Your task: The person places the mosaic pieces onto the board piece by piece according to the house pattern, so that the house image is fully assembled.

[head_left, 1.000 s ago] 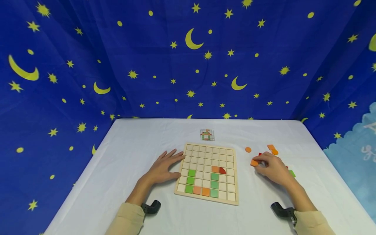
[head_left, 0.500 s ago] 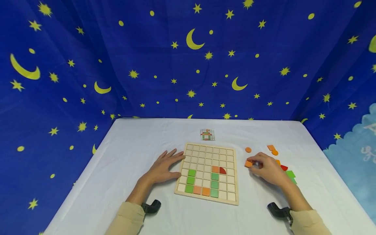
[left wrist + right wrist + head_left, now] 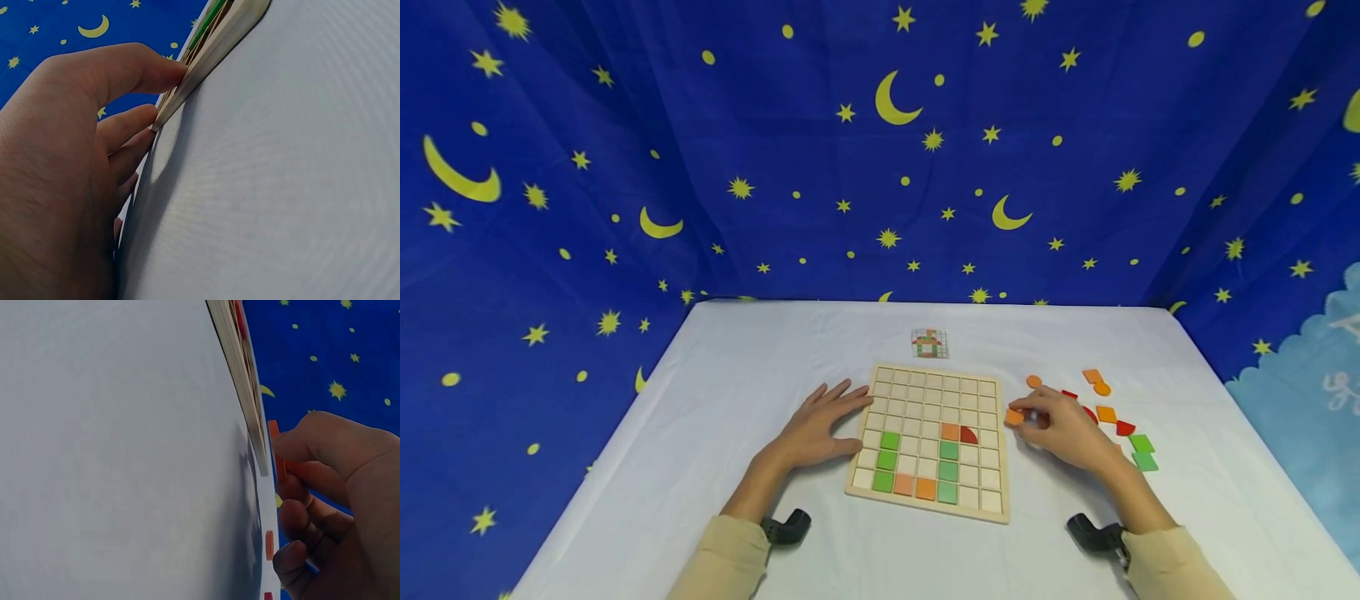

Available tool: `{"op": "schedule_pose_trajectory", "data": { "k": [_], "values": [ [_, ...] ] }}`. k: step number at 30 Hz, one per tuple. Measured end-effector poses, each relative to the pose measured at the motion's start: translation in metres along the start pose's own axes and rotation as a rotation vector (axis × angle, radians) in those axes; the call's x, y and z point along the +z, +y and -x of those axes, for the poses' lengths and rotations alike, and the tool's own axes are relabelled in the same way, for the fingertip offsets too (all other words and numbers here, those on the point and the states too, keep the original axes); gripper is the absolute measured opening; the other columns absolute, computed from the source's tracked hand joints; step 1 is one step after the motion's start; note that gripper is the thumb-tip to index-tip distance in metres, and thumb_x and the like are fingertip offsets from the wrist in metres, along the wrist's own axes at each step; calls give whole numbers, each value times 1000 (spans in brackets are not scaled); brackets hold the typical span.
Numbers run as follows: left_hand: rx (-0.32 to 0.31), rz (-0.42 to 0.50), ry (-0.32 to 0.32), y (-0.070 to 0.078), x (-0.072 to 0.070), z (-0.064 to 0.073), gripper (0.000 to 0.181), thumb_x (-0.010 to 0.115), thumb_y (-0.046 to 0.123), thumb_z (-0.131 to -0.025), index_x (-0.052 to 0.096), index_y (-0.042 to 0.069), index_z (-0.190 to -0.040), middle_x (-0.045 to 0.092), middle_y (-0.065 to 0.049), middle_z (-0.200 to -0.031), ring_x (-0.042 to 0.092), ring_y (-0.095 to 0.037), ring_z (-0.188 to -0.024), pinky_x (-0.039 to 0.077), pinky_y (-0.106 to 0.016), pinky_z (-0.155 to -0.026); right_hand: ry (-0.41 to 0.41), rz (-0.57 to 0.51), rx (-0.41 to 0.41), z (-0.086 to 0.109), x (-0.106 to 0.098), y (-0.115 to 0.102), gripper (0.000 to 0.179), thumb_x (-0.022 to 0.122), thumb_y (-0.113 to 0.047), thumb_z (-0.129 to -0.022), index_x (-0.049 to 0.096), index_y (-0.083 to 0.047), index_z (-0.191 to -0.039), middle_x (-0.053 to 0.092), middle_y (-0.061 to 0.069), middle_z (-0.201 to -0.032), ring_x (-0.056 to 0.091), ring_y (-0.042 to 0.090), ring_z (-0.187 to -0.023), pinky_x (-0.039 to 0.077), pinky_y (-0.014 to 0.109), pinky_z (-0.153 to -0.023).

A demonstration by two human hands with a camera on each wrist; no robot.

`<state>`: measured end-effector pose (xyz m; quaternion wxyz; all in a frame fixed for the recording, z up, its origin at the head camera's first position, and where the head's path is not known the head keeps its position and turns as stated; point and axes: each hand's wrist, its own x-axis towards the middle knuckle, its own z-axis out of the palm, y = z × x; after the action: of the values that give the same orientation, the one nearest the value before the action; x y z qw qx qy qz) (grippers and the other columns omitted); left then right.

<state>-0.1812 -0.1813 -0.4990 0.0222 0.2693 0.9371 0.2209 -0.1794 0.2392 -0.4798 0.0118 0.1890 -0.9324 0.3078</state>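
Note:
A wooden grid board lies on the white table, with green, orange and pinkish squares and one red quarter-circle set in its cells. My left hand rests at the board's left edge, its fingers spread; the left wrist view shows the thumb and fingertips touching the rim. Between thumb and fingers, my right hand pinches an orange square tile just beside the board's right edge. From the right wrist view that tile appears edge-on, held off the table. The right hand hides part of the loose pieces behind it.
Loose pieces lie to the right: an orange disc, another orange disc, an orange square, a red piece and green tiles. A small pattern card lies behind the board. A star-patterned blue curtain surrounds the table.
My right hand has moved left with the orange tile, from the loose pieces to the board's right edge, uncovering more red, orange and green pieces. The left hand has stayed in place.

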Motion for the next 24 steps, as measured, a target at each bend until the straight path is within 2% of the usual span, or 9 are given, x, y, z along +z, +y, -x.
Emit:
{"op": "schedule_pose_trajectory", "data": {
  "k": [2,10,17,24],
  "values": [
    [6,-2,5,-1,0,0,73,67,47,-79,43,28,-146,31,12,-153,16,-18,-144,5,-42,-117,1,-8,-10,-1,1,-3,31,75,-15,-78,72,-18,-109,59,1,-108,51,13,-73,43,24,-59],
    [11,1,0,-1,0,0,73,67,47,-80,43,27,-146,31,11,-153,16,-17,-144,6,-42,-117,-20,-28,-19,-7,7,-14,30,75,-17,-79,72,-16,-109,58,-2,-93,49,15,-72,42,25,-56],
    [-4,-7,-4,-2,0,-1,74,67,49,-80,42,29,-147,29,14,-153,13,-14,-144,4,-39,-117,-41,-44,-59,-13,12,-22,30,74,-17,-80,72,-16,-109,57,-6,-94,52,13,-76,45,24,-60],
    [4,4,2,-2,1,-1,74,67,48,-80,43,28,-146,31,12,-153,14,-15,-144,4,-40,-117,-79,-64,-69,-18,17,-29,32,73,-17,-80,71,-14,-112,57,-5,-95,51,13,-76,45,24,-59]
  ]
}}
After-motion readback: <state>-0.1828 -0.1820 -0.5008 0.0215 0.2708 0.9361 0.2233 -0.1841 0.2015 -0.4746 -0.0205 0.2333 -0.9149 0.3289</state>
